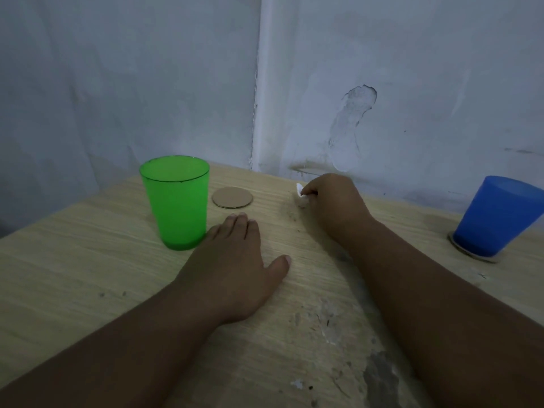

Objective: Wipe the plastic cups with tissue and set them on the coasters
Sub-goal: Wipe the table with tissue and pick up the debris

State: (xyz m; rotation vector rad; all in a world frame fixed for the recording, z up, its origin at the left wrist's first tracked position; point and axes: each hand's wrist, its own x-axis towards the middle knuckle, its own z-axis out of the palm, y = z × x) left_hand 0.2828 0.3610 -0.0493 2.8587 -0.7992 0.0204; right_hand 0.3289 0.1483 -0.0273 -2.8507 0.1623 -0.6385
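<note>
Green cup (176,201) beside bare coaster (232,197), right hand (332,201) pinching tissue (299,190), left hand (235,260) flat

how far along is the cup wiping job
Done: the blue cup stands on the right coaster. In hand: the right hand pinches a bit of tissue; the left hand rests flat on the table. Left: the green cup stands beside the bare coaster, not on it.

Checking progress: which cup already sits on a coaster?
The blue cup, far right; a coaster shows under its base. The green cup stands directly on the table.
</note>
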